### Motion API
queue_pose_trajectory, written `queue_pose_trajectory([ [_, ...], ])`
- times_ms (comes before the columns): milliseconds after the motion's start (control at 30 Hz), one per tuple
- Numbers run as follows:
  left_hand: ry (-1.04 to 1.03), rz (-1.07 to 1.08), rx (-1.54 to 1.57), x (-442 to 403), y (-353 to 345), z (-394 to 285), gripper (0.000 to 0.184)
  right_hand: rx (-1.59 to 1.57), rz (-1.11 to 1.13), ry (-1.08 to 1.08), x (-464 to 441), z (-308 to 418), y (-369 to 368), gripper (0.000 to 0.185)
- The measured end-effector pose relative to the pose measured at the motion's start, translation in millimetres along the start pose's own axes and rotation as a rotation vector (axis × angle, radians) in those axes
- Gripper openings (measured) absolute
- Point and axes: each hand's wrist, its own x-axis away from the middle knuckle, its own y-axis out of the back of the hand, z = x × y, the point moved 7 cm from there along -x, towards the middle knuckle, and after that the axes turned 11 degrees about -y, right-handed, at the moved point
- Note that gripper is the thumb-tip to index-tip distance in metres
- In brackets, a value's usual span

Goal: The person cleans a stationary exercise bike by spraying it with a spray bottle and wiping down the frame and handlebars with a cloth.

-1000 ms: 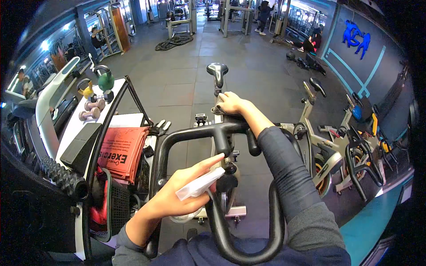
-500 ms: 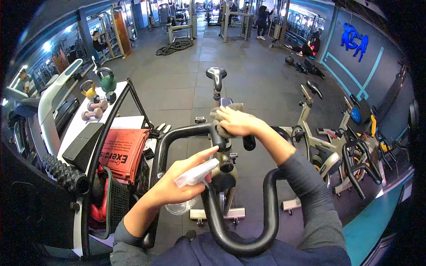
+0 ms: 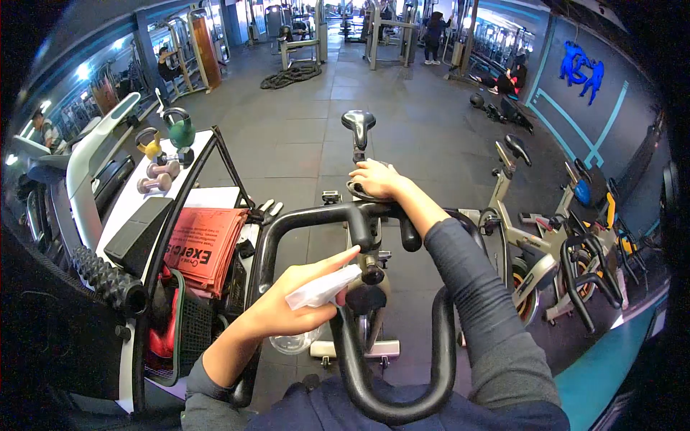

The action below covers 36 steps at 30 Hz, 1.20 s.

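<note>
My left hand (image 3: 291, 298) is wrapped round the neck of a spray bottle (image 3: 322, 287) with a white trigger head; its clear body shows below my palm. The index finger stretches out over the nozzle, close to the bike's handlebar (image 3: 305, 215). My right hand (image 3: 377, 179) presses a dark cloth (image 3: 365, 192) down beyond the middle of that handlebar, with much of the cloth covered by my palm. Behind it rises the exercise bike's saddle (image 3: 358, 126). The black handlebar loops toward my body at the bottom of the view.
On the left, a rack (image 3: 210, 147) carries kettlebells (image 3: 179, 129), dumbbells (image 3: 154, 183), a foam roller (image 3: 108, 281), orange-red printed bags (image 3: 205, 244) and a basket (image 3: 194, 345). More exercise bikes (image 3: 532, 266) stand right. Several people are farther back, near machines and a coiled rope (image 3: 291, 77).
My right hand has slid the cloth a little forward and down over the bike's middle, flattening it. The view has shifted slightly; my left hand keeps its hold on the spray bottle.
</note>
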Motion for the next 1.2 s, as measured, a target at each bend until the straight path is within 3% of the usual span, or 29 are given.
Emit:
queue_pose_trajectory([
  [67, -0.013, -0.005, 0.002, 0, 0, -2, 0.076, 0.031, -0.027, 0.000, -24, -9, -15, 0.043],
  [100, 0.000, -0.015, -0.021, 0, 3, -3, 0.075, -0.093, -0.016, -0.091, 2, -1, 4, 0.053],
  [200, -0.001, -0.063, -0.014, 0, 4, -3, 0.075, -0.110, -0.026, -0.092, 33, 11, 15, 0.068],
  [233, -0.005, -0.075, -0.025, 0, 6, -4, 0.075, -0.151, -0.025, -0.068, 41, 15, 17, 0.082],
  [333, -0.017, -0.076, -0.072, 2, 8, -3, 0.075, -0.138, -0.081, 0.047, 72, 28, 16, 0.089],
  [367, -0.006, -0.080, -0.058, 3, 7, -2, 0.075, -0.132, -0.102, 0.092, 80, 32, 16, 0.083],
  [400, 0.003, -0.085, -0.043, 3, 7, -1, 0.075, -0.147, -0.183, 0.146, 88, 38, 17, 0.061],
  [500, -0.012, -0.071, -0.055, 3, 5, -4, 0.075, -0.189, -0.306, 0.293, 126, 53, 24, 0.034],
  [633, -0.060, -0.065, -0.046, 3, 5, -2, 0.074, -0.233, -0.242, 0.349, 164, 71, 21, 0.043],
  [767, -0.025, -0.069, -0.035, 3, 6, 0, 0.074, -0.152, -0.117, 0.332, 135, 79, 13, 0.046],
  [867, -0.052, -0.073, -0.004, 3, 5, -1, 0.074, 0.028, -0.165, 0.322, 106, 87, -1, 0.047],
  [1033, -0.045, -0.084, -0.022, -1, 5, -6, 0.074, 0.051, -0.048, 0.218, 89, 93, 1, 0.048],
  [1200, 0.009, -0.121, -0.004, 5, 7, 2, 0.075, 0.018, -0.220, 0.188, 102, 93, 1, 0.042],
])
